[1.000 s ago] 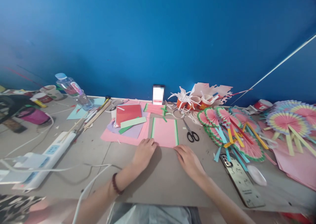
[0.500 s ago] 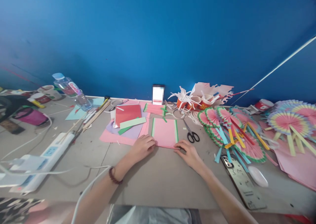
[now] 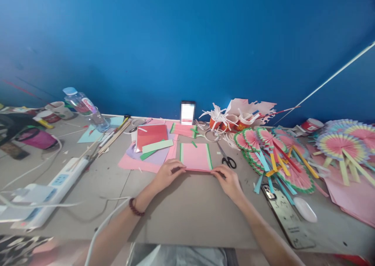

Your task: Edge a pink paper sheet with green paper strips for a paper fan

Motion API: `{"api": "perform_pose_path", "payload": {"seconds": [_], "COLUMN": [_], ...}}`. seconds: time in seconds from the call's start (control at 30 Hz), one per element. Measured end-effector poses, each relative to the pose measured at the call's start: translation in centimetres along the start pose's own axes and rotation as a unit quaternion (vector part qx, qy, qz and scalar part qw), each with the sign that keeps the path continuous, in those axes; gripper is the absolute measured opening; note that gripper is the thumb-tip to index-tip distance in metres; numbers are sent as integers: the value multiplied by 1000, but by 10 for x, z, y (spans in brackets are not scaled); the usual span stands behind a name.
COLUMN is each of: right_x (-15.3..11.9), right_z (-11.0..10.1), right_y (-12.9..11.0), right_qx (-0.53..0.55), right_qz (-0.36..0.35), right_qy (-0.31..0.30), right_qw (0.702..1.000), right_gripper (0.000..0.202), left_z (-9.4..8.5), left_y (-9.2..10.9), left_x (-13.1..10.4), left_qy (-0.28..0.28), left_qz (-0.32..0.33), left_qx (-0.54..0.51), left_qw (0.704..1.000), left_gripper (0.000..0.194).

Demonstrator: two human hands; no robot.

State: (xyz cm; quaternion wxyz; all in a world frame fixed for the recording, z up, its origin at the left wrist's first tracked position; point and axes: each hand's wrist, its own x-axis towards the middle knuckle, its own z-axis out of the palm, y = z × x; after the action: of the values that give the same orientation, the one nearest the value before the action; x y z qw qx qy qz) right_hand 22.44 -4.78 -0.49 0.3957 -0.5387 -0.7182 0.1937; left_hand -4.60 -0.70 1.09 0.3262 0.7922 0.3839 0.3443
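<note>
A pink paper sheet (image 3: 195, 156) with green strips along its left and right sides lies in front of me. My left hand (image 3: 171, 171) pinches its near left corner, and my right hand (image 3: 227, 179) pinches the near right corner. The near edge is slightly raised between them, with a narrow folded band along it. Black-handled scissors (image 3: 228, 162) lie just beyond my right hand. Past the sheet's far edge is a stack of pleated pink paper with green ends (image 3: 184, 131). Left of the sheet, a red packet (image 3: 150, 136) and a pale green strip (image 3: 158, 145) rest on coloured papers.
Finished paper fans (image 3: 266, 149) crowd the right side, near a phone (image 3: 288, 219) and a white case (image 3: 305, 209). Paper cups (image 3: 246, 120) stand at the back. A power strip (image 3: 55, 188), white cable and tilted water bottle (image 3: 86, 109) occupy the left.
The sheet's near edge has lifted and come slightly closer into a fold. My right hand has shifted a little right, and both hands now pinch the corners.
</note>
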Motion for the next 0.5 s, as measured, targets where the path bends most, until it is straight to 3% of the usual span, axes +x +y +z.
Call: {"api": "perform_pose_path", "payload": {"seconds": [0.5], "right_x": [0], "right_z": [-1], "right_y": [-3], "right_qx": [1], "right_qz": [-6], "right_qy": [-3], "right_qw": [1000], "right_gripper": [21], "left_z": [0], "left_y": [0], "left_x": [1], "left_qy": [39], "left_qz": [-34], "left_qx": [-19], "left_qw": [999], "left_gripper": [16]}}
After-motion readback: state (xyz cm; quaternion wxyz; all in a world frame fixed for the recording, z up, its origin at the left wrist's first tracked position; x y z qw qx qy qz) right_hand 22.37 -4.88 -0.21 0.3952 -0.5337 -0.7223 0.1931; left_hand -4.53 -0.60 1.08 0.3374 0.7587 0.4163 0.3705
